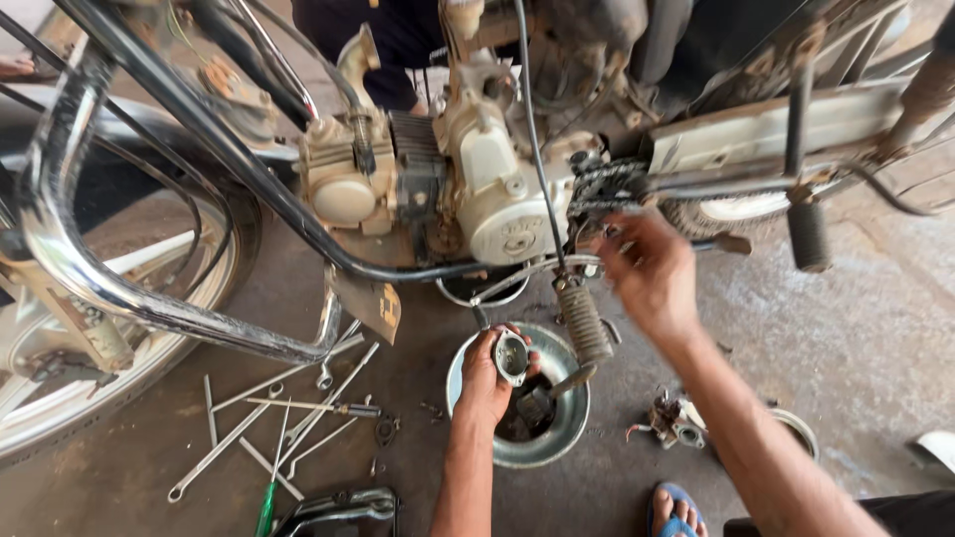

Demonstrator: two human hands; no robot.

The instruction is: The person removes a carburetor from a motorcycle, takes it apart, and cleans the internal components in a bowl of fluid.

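Left hand: the left hand (485,376) is closed around a small round grey metal engine part (511,357), held just above the bowl.
Right hand: the right hand (649,273) reaches to the dark greasy drive chain and sprocket (607,186) beside the cream engine casing (502,194); its fingers are spread, blurred, and whether they grip anything cannot be told.
Container: a round shallow steel bowl (567,423) on the concrete floor holds dark oily parts.
Plate: a yellowish flat metal plate (370,303) hangs under the black frame tube.
Floor: long silver spanners and a green-handled screwdriver (288,423) lie left of the bowl; a small dismantled carburettor-like part (671,421) lies to its right.
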